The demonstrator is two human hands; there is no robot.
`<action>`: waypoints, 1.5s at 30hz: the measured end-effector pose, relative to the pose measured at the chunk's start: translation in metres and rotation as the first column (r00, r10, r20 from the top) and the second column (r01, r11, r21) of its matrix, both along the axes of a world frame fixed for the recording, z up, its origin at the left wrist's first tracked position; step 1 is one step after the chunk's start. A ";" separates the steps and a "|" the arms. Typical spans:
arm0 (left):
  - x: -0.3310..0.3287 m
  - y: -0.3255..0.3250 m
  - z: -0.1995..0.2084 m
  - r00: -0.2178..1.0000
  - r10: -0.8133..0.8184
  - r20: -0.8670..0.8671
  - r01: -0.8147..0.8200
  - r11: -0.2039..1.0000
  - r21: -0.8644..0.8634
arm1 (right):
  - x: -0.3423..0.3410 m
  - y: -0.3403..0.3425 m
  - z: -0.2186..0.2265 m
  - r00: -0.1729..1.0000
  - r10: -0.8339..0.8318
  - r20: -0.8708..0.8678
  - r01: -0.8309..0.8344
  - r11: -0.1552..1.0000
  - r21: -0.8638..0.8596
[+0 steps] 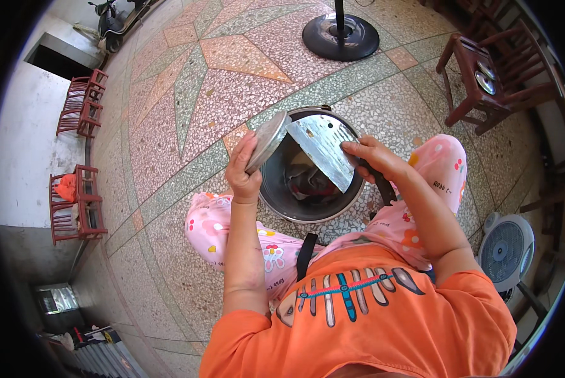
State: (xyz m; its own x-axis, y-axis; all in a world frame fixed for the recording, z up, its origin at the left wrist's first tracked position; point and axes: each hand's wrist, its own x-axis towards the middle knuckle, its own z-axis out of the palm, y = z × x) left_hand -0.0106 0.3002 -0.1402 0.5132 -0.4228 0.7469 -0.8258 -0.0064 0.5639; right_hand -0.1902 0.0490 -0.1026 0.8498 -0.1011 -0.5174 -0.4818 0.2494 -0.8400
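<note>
My right hand (378,159) grips a cleaver (323,148) by its dark handle, with the thumb at the back end of the blade. The broad, wet-looking metal blade is tilted over a round pot (275,205) that stands on the floor between my legs. My left hand (243,169) holds a thick, round grey disc (268,140) on edge by its outer side; its exact kind cannot be made out. The disc's far edge is close to the blade's left corner; whether they touch is unclear. Inside the pot lies something dark and crumpled (310,179), partly hidden by the blade.
Beyond the pot stands a round black pedestal base (340,39). At the right are a wooden chair (477,88) with shiny round lids on it and a grey fan (506,251). Red chairs (78,205) line the left wall. A scooter (111,28) stands far left.
</note>
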 end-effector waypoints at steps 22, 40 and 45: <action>-0.003 -0.004 0.002 0.997 0.072 0.003 -0.072 0.992 0.101 | 0.000 0.007 -0.009 0.996 -0.053 0.076 0.061 0.992 -0.108; -0.003 -0.004 0.001 0.994 0.107 0.005 -0.107 0.991 0.075 | -0.002 0.014 0.002 1.000 -0.018 0.019 0.020 0.992 -0.122; -0.004 -0.005 0.000 0.994 0.107 -0.007 -0.106 0.991 0.084 | 0.002 0.012 0.002 0.995 -0.098 0.009 0.098 0.990 -0.101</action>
State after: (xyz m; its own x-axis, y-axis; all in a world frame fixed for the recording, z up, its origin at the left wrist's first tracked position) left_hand -0.0150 0.2955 -0.1402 0.5668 -0.4259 0.7052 -0.8116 -0.1418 0.5667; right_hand -0.1886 0.0611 -0.1007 0.8352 -0.2356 -0.4970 -0.4560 0.2085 -0.8652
